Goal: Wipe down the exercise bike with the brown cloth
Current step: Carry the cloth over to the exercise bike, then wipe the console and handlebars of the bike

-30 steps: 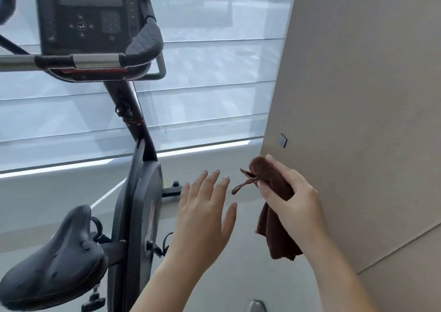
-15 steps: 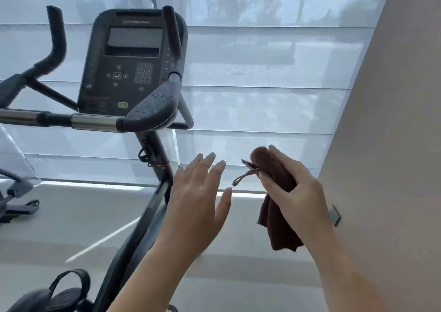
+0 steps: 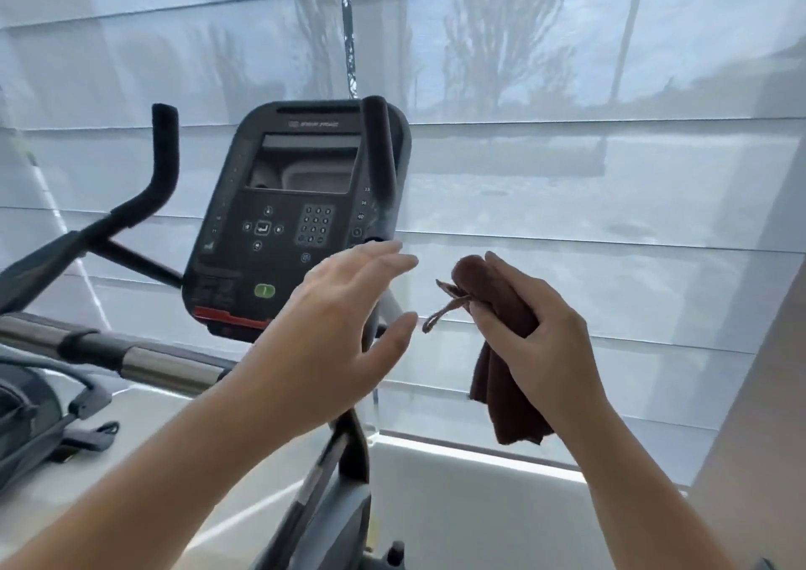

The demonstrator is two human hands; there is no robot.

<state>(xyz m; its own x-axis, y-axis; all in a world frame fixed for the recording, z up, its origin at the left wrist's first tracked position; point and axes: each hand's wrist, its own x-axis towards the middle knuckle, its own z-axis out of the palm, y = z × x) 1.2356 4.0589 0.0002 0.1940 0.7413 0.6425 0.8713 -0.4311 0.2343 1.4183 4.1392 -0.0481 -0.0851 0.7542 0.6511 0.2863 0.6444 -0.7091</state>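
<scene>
Right hand (image 3: 541, 329) clamps bunched brown cloth (image 3: 501, 377); left hand (image 3: 344, 329) spread, empty. Wiping not begun; next: cloth onto black bike console (image 3: 279, 220), ten o'clock.

Two hands (image 3: 331, 342) (image 3: 541, 329), one brown cloth (image 3: 506, 386), one exercise bike (image 3: 165, 366), one console (image 3: 279, 220) with one green button (image 3: 264, 290).

A sheer white blind (image 3: 610, 177) fills the back, folded in broad horizontal bands, with trees (image 3: 501, 46) showing dimly through it. Its bead chain (image 3: 349, 24) hangs at top centre. A beige wall (image 3: 776, 395) closes the right edge, and a pale floor (image 3: 479, 508) gleams below the blind's hem.
</scene>
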